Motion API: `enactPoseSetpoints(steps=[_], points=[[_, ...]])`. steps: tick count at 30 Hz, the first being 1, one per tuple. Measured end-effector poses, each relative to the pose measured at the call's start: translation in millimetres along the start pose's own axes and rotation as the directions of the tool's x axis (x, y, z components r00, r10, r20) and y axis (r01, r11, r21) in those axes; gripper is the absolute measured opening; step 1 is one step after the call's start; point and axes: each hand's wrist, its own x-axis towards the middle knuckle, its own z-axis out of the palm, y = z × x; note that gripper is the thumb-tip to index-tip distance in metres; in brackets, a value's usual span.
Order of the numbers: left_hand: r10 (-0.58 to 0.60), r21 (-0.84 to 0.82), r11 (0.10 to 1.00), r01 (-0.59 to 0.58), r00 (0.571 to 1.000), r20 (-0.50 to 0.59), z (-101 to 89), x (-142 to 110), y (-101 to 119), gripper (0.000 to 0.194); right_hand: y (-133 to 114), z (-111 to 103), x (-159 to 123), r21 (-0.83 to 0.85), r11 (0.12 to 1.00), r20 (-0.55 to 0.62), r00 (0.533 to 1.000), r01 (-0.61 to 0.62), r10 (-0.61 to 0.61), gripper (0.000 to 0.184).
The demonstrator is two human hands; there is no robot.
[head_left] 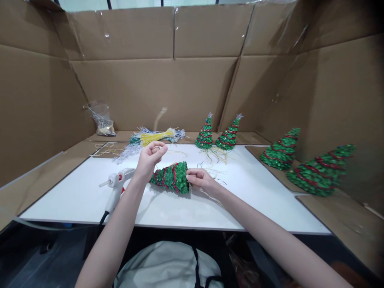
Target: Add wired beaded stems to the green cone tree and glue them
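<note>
A small green Christmas tree (171,178) wound with red garland lies on its side on the white tabletop, tip to the left. My right hand (201,179) is closed at its base, fingers pinching the rim. Above the tip, my left hand (152,157) is raised with fingers curled together; what it holds, if anything, I cannot make out. Beside my left forearm stands a white glue gun (116,186), nozzle pointing left. Loose thin wires (213,154) are scattered behind and right of the tree.
Bundles of yellow wire stems (157,137) and silvery ones lie at the back, near a clear plastic bag (102,118). Two star-topped trees (205,134) stand at the back; two more trees (324,172) are at right. Cardboard walls (144,88) enclose the table.
</note>
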Motion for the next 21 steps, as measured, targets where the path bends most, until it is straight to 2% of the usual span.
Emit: enactPoseSetpoints(steps=[2, 4, 8, 13, 17, 21], points=[[0.028, 0.001, 1.0, -0.028, 0.999, -0.031, -3.0, -3, 1, 0.025, 0, 0, 1, -0.008, 1.0, -0.021, 1.0, 0.017, -0.017, 0.04], [0.056, 0.001, 0.998, -0.056, 0.998, -0.035, -4.1, -6, 2, 0.035, 0, 0, 1, -0.017, 0.998, -0.048, 0.997, 0.055, -0.056, 0.041], [0.093, -0.009, 0.996, -0.093, 0.996, 0.015, -2.1, -12, 3, 0.049, -3, 3, 2, -0.054, 0.994, -0.077, 0.992, 0.095, -0.099, 0.042], [0.092, 0.172, 0.98, -0.104, 0.993, 0.078, -4.7, -21, -2, 0.056, -3, 5, 2, -0.089, 0.993, -0.091, 0.992, 0.08, -0.088, 0.044], [0.041, 0.221, 0.973, -0.067, 0.992, 0.121, -7.6, -26, -6, 0.054, 0, 3, 3, -0.102, 0.991, -0.082, 0.992, 0.088, -0.097, 0.041], [0.036, 0.327, 0.941, -0.089, 0.986, 0.162, -5.0, -29, -3, 0.047, 1, 2, 3, -0.115, 0.989, -0.065, 0.993, 0.093, -0.1, 0.039]])
